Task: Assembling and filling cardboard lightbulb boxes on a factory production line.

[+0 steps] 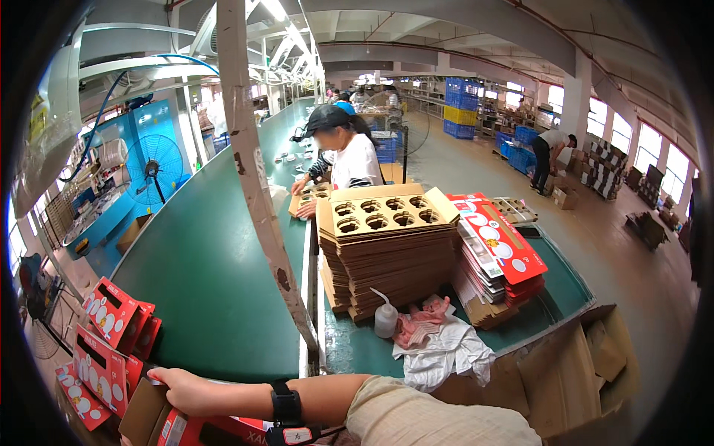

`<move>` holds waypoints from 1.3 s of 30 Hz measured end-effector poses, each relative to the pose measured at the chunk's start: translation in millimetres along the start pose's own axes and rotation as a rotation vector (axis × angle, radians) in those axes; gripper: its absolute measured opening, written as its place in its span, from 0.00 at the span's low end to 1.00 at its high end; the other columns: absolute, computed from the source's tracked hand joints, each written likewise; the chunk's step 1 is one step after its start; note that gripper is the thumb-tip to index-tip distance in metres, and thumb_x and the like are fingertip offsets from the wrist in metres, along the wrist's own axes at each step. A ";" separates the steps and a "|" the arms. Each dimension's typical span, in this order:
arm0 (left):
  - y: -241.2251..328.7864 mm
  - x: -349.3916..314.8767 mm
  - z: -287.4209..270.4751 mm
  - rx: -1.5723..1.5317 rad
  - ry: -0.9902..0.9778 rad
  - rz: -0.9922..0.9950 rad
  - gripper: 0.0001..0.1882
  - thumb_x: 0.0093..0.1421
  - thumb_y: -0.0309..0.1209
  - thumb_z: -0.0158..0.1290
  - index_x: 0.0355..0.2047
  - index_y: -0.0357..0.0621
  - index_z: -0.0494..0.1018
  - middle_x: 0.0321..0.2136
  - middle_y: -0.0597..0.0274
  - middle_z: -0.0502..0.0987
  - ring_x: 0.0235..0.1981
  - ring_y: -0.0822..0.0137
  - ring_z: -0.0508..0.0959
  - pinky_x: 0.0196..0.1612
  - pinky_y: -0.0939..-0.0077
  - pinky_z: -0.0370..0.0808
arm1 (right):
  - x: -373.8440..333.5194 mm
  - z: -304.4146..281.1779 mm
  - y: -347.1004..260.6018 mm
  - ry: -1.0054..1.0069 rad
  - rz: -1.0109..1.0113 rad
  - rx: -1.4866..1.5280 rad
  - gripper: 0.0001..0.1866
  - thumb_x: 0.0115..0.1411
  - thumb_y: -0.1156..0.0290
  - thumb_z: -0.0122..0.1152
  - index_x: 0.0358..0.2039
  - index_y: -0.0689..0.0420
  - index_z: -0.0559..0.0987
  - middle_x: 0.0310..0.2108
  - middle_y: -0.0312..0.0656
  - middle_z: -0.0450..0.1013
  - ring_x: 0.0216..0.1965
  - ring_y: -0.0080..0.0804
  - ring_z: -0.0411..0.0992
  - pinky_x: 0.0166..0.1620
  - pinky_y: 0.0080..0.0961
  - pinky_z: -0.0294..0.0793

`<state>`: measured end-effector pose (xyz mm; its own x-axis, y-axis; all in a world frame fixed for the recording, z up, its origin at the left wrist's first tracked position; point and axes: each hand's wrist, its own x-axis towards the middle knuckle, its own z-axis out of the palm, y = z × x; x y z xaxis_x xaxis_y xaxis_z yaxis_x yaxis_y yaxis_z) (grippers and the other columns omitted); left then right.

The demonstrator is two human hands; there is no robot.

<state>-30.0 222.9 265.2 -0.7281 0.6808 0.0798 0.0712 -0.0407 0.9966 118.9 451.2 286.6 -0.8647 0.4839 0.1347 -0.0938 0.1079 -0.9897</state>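
My right arm crosses the lower edge toward the left, with a black band on the wrist. My right hand (pixel 186 392) is closed on the edge of a red carton (pixel 175 430) whose brown inner flap stands up. The forearm hides part of this carton. My left hand is not in view. Beside the held carton, at the lower left, several flat red printed cartons (pixel 103 368) lean in a group.
A green conveyor belt (pixel 201 282) runs away past a worn white post (pixel 256 171). To its right stand stacked cardboard inserts (pixel 394 260), red cartons (pixel 502 241), a squeeze bottle (pixel 385 320), pink gloves (pixel 420 327), a white cloth (pixel 450 353) and an open box (pixel 550 379). A co-worker (pixel 353 152) handles an insert.
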 end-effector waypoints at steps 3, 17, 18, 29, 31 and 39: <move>-29.1 41.8 -26.1 -0.071 -0.244 -0.059 0.32 0.58 0.19 0.46 0.64 0.25 0.55 0.54 0.45 0.68 0.48 0.63 0.73 0.46 0.73 0.73 | -8.5 -8.5 -4.2 -0.001 -0.002 -0.087 0.32 0.53 0.87 0.36 0.61 0.66 0.65 0.56 0.55 0.70 0.59 0.46 0.67 0.59 0.31 0.66; 41.1 -10.0 51.7 -0.062 -0.208 0.045 0.37 0.56 0.18 0.42 0.68 0.34 0.51 0.57 0.45 0.67 0.51 0.57 0.74 0.48 0.70 0.74 | -13.9 -21.4 0.6 -0.051 -0.062 0.031 0.27 0.52 0.83 0.39 0.54 0.67 0.70 0.47 0.50 0.73 0.51 0.38 0.71 0.52 0.30 0.71; 40.1 -9.9 50.4 -0.062 -0.205 0.040 0.37 0.56 0.18 0.42 0.68 0.34 0.51 0.57 0.45 0.67 0.51 0.57 0.73 0.49 0.70 0.74 | -14.6 -21.8 -0.4 -0.062 -0.061 0.032 0.27 0.52 0.83 0.39 0.54 0.67 0.70 0.47 0.50 0.73 0.50 0.37 0.71 0.50 0.30 0.72; 28.5 -11.9 47.1 0.006 -0.195 0.134 0.29 0.72 0.39 0.36 0.68 0.35 0.52 0.64 0.50 0.61 0.63 0.56 0.63 0.65 0.64 0.59 | -21.8 -31.7 -1.3 -0.188 0.072 0.347 0.25 0.65 0.59 0.48 0.58 0.60 0.70 0.52 0.43 0.71 0.36 0.28 0.73 0.37 0.25 0.76; 28.3 -17.8 50.6 -0.069 -0.130 0.024 0.31 0.73 0.45 0.34 0.68 0.36 0.52 0.64 0.51 0.61 0.63 0.57 0.63 0.65 0.63 0.59 | -21.0 -33.9 0.4 -0.093 0.197 0.372 0.24 0.63 0.63 0.48 0.58 0.59 0.70 0.54 0.43 0.70 0.39 0.28 0.73 0.36 0.24 0.76; 43.3 -24.0 74.8 -0.404 -0.091 -0.055 0.29 0.72 0.39 0.37 0.68 0.36 0.52 0.65 0.49 0.60 0.64 0.53 0.63 0.64 0.60 0.61 | -23.9 -40.0 2.0 -0.157 0.184 0.424 0.27 0.52 0.79 0.46 0.55 0.59 0.72 0.49 0.41 0.71 0.43 0.27 0.71 0.36 0.23 0.76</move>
<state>41.6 259.5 305.0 -0.6589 0.7510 0.0422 -0.2525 -0.2737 0.9281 159.0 474.6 283.3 -0.9466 0.3217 -0.0211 -0.0970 -0.3466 -0.9330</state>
